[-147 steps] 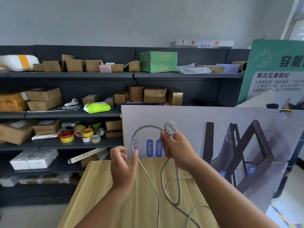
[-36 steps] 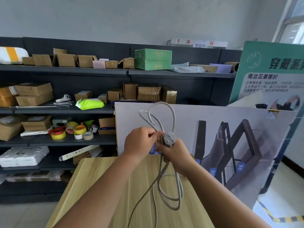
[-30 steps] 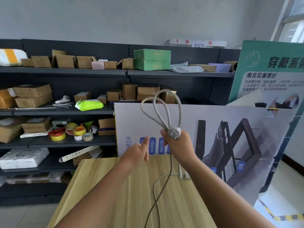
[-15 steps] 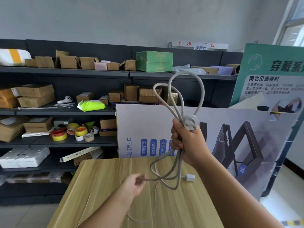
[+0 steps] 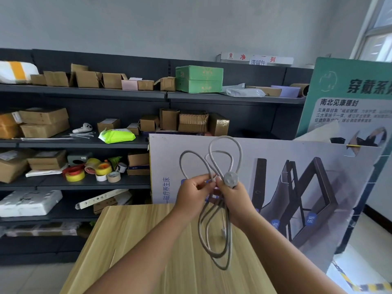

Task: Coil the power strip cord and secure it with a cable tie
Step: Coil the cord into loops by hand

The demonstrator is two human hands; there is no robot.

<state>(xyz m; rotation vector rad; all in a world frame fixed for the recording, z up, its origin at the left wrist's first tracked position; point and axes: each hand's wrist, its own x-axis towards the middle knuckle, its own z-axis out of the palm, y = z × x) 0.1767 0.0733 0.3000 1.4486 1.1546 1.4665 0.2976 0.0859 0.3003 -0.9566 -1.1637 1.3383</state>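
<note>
A grey power cord (image 5: 214,236) is gathered into several loops held above the wooden table (image 5: 148,251). Loops stand up above my hands and longer ones hang below them. My right hand (image 5: 235,198) grips the bunch at its middle, with the round grey plug (image 5: 231,178) resting on top of its fingers. My left hand (image 5: 194,194) pinches a strand of the cord right beside the right hand. A small white part (image 5: 223,231) shows behind the hanging loops, blurred. No cable tie is in my hands.
A printed board (image 5: 297,187) leans at the table's far and right side, a green poster (image 5: 350,98) behind it. Dark shelves (image 5: 84,143) on the left hold cardboard boxes, tape rolls (image 5: 93,170) and white cable ties (image 5: 81,135).
My left hand rose from low over the table, bringing a strand up to the right hand. The right hand lowered a little. One more loop now stands above the hands.
</note>
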